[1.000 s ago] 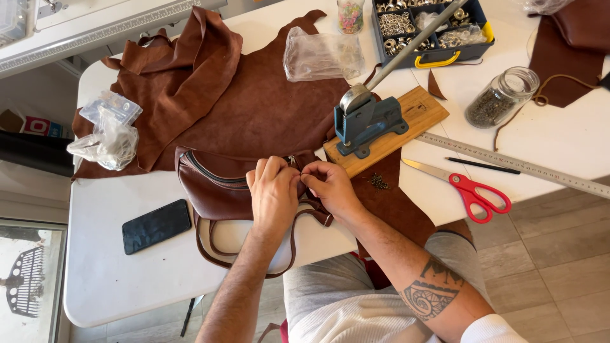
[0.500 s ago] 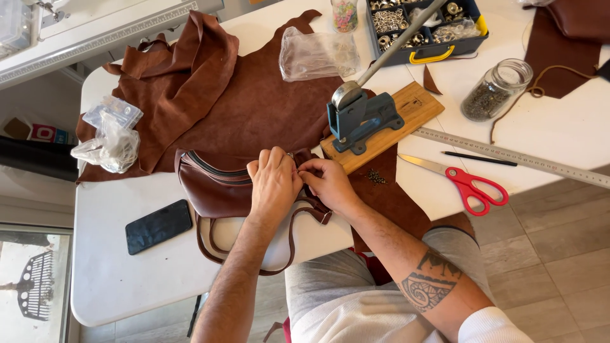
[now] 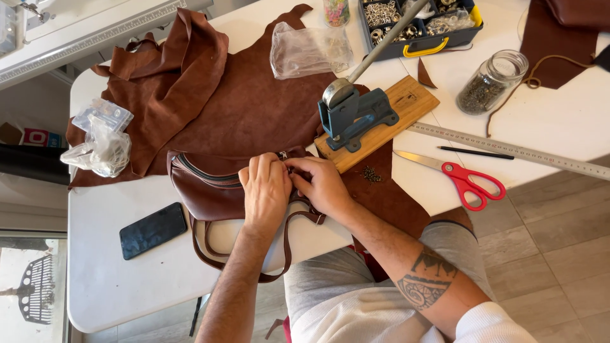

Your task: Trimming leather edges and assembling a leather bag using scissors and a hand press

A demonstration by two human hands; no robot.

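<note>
A brown leather waist bag [image 3: 206, 184] with a zip and a looping strap [image 3: 287, 244] lies at the near edge of the white table [image 3: 127, 286]. My left hand [image 3: 265, 190] rests on the bag's right end, fingers curled around it. My right hand [image 3: 325, 184] meets it from the right, and both pinch a small metal fitting between the fingertips. What the fingers grip is mostly hidden.
A blue hand press [image 3: 356, 114] on a wooden block stands just behind my hands. Red scissors [image 3: 467, 181], a steel ruler [image 3: 508, 149] and a pen lie to the right. A large brown hide [image 3: 210, 95], plastic bags [image 3: 101, 143], a black phone [image 3: 152, 230], a jar [image 3: 490, 82] and a parts box [image 3: 419, 22] surround them.
Both hands stay on the bag's right end with only small finger shifts. The view has drifted slightly.
</note>
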